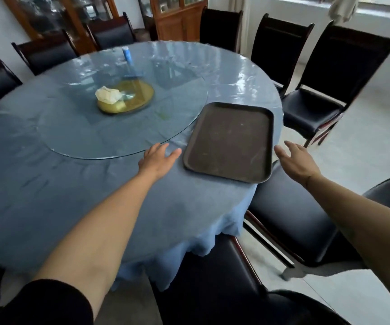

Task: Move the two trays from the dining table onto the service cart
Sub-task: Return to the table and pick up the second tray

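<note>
A dark brown rectangular tray (230, 141) lies flat on the round dining table (72, 195), near its right edge, with one corner over the rim. It holds nothing. My left hand (157, 159) is open, fingers apart, hovering just left of the tray's near left side without touching it. My right hand (296, 160) is open too, off the table's edge to the right of the tray, a short gap away. Only one tray is in view, and no service cart shows.
A glass turntable (119, 137) covers the table's middle, carrying a brass dish (137, 99) with a crumpled cloth and a blue bottle (126, 53). Black chairs (311, 106) ring the table; one seat (290, 214) sits under my right arm. Wooden cabinets stand behind.
</note>
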`<act>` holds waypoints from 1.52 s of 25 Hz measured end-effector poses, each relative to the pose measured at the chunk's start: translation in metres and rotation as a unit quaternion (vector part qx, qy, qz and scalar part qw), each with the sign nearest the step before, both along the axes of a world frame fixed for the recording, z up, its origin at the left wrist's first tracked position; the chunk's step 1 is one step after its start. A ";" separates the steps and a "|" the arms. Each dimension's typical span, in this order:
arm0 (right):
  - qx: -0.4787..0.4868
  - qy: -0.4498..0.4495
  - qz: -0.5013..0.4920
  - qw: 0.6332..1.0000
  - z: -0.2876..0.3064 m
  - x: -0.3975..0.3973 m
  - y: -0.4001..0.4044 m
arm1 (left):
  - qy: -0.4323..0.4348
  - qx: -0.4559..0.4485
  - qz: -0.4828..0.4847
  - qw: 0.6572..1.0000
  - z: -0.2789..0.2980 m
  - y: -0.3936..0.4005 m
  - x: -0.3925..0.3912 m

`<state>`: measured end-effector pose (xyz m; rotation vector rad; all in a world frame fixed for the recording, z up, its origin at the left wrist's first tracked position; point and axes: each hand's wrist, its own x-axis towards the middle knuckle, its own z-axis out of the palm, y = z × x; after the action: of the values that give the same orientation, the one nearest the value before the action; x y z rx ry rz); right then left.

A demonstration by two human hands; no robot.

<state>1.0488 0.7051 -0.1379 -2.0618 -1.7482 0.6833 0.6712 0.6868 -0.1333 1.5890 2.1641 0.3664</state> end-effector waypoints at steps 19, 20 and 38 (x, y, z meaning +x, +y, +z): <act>-0.124 0.091 -0.104 0.983 -0.137 0.016 0.218 | -0.160 -0.083 0.059 0.982 -0.129 0.241 0.034; -0.131 0.108 -0.111 0.979 -0.143 0.017 0.225 | -0.161 -0.089 0.065 0.981 -0.133 0.251 0.038; -0.291 0.256 -0.176 0.905 -0.128 0.022 0.260 | -0.206 -0.203 0.146 0.946 -0.131 0.297 0.056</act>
<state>1.0712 0.9653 -0.2654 -2.1755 -0.9070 1.5926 0.7276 0.9840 -0.2644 0.8804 1.9800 0.2857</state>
